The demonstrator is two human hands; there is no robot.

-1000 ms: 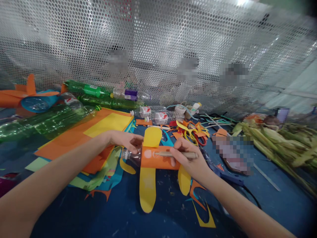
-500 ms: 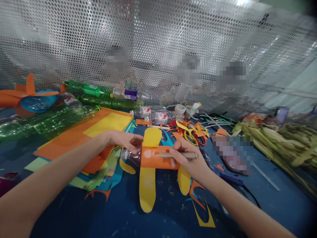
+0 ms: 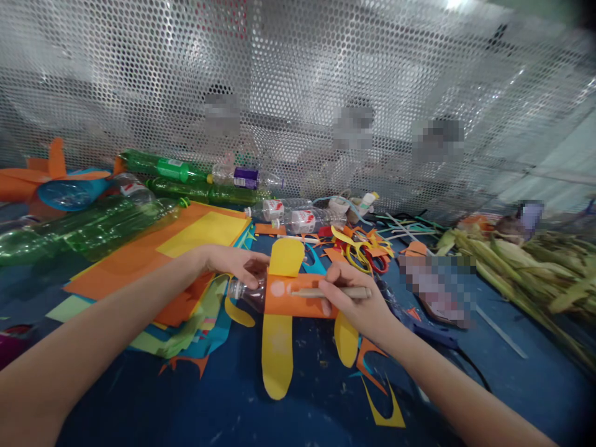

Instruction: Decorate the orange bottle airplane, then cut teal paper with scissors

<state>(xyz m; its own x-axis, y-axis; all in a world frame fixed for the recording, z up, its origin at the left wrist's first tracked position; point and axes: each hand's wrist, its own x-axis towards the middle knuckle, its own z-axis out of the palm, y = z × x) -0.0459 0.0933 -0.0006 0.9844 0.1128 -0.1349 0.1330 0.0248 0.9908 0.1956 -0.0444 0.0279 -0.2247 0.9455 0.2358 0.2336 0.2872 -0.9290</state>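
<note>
A clear plastic bottle (image 3: 255, 297) lies on its side, its middle wrapped in orange paper (image 3: 298, 308). Yellow paper wings (image 3: 278, 360) stick out from it, the near one bearing a pale star. My left hand (image 3: 242, 267) is closed around the bottle at its neck end; some fingers are hidden behind it. Between the fingers of my right hand (image 3: 351, 282) is a beige marker pen (image 3: 356, 292). Its tip meets the orange paper at a small pale mark, beside a filled pale pink circle (image 3: 277, 288).
Coloured paper sheets (image 3: 135, 267) are stacked at left, with green bottles (image 3: 116, 233) behind. Scissors (image 3: 358, 257) lie among paper scraps. A dark blue glue gun (image 3: 431, 332) with a cord is right of my right hand. Dried husks (image 3: 516, 261) lie far right, before a perforated metal screen (image 3: 298, 93).
The marker tip has shifted very slightly, and the small mark under it looks more filled in. My left hand and the bottle stay in place.
</note>
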